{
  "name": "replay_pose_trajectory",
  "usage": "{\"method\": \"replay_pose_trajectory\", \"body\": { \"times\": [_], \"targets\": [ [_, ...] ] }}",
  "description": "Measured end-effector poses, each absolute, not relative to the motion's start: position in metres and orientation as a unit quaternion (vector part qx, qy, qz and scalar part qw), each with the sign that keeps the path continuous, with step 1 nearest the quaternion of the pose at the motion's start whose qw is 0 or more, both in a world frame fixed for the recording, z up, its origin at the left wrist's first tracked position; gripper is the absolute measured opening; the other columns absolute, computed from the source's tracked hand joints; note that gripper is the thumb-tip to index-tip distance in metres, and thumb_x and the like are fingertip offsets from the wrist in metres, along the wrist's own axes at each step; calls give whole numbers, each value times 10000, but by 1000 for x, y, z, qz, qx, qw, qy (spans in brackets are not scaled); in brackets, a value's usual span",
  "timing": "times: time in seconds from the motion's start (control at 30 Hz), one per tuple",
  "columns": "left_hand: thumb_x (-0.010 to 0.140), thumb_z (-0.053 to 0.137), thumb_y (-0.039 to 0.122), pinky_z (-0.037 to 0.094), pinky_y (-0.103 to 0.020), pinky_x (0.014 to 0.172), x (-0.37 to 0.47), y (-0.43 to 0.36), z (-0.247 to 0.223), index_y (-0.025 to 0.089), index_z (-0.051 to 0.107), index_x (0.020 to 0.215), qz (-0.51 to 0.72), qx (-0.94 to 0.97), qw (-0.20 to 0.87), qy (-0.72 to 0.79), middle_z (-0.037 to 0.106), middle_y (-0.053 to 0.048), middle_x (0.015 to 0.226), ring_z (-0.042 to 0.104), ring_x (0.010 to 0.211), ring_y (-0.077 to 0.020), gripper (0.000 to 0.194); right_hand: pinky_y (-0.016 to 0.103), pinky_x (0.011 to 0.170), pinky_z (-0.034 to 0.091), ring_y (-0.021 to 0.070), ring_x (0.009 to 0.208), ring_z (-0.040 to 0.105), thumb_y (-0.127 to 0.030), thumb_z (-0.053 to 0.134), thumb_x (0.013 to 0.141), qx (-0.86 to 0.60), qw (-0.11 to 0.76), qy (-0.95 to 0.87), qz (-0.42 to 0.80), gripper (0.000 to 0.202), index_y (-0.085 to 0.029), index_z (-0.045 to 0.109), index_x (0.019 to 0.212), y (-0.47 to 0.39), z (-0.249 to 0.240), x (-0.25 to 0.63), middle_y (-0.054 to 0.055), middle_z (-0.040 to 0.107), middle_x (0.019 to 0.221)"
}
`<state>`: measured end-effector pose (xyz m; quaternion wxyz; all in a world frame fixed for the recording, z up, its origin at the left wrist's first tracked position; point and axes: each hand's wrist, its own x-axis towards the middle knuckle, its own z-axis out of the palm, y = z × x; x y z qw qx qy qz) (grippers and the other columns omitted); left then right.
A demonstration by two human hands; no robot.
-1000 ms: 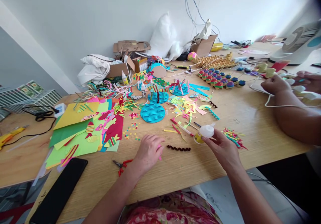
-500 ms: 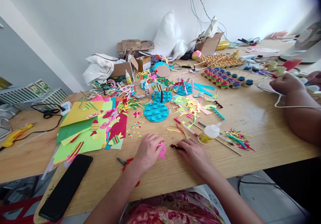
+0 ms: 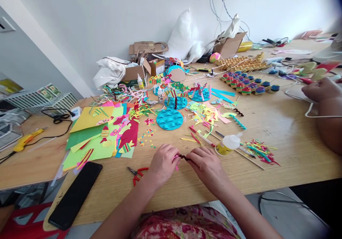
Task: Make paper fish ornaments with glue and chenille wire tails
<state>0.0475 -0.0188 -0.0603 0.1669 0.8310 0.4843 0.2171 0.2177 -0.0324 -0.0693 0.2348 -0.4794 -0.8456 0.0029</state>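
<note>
My left hand (image 3: 164, 163) is closed on a small pink cutout (image 3: 177, 162), most of which its fingers cover. Beside it, my right hand (image 3: 204, 163) pinches a dark brown twisted strip (image 3: 184, 157), whose free end reaches the pink piece at my left fingertips. Red-handled pliers (image 3: 136, 173) lie by my left wrist. A glue bottle (image 3: 227, 145) stands to the right of my right hand, near a thin wooden stick (image 3: 251, 160). Beyond my hands sits a blue scalloped disc (image 3: 169, 119).
Colored paper sheets (image 3: 93, 139) with fish cutouts and a black phone (image 3: 76, 195) lie at left. Paper scraps (image 3: 204, 112) are behind the glue. Painted egg-carton pieces (image 3: 247, 84) stand at back right. Another person's hand (image 3: 322, 90) is at the right edge.
My hands have come closer together, bringing the brown strip up to the pink cutout. The view has shifted slightly, so the table things appear farther right.
</note>
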Motion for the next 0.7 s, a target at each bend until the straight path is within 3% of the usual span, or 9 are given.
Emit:
{"method": "replay_pose_trajectory", "body": {
  "times": [0.37,0.6,0.7],
  "targets": [
    [803,509,134,405,-284,705,51,-21,-62,185,545,770,193,839,127,492,586,-22,787,514,790,-174,71,308,666,317,178,697,518,-227,558,820,-477,208,-853,-36,124,-212,628,720,-33,-70,215,9,609,682],
    [788,477,93,396,-265,651,54,-20,-65,186,525,690,233,814,152,511,575,-16,713,515,726,-158,144,289,653,378,175,711,566,-315,514,843,-497,292,-815,57,182,-193,633,778,-31,-73,211,35,651,734],
    [763,486,78,394,-266,643,55,-22,-66,181,534,673,260,801,168,512,580,-19,696,514,710,-156,145,274,636,401,166,697,572,-263,517,842,-491,314,-806,102,165,-203,642,753,-28,-74,210,27,652,712]
  ]
}}
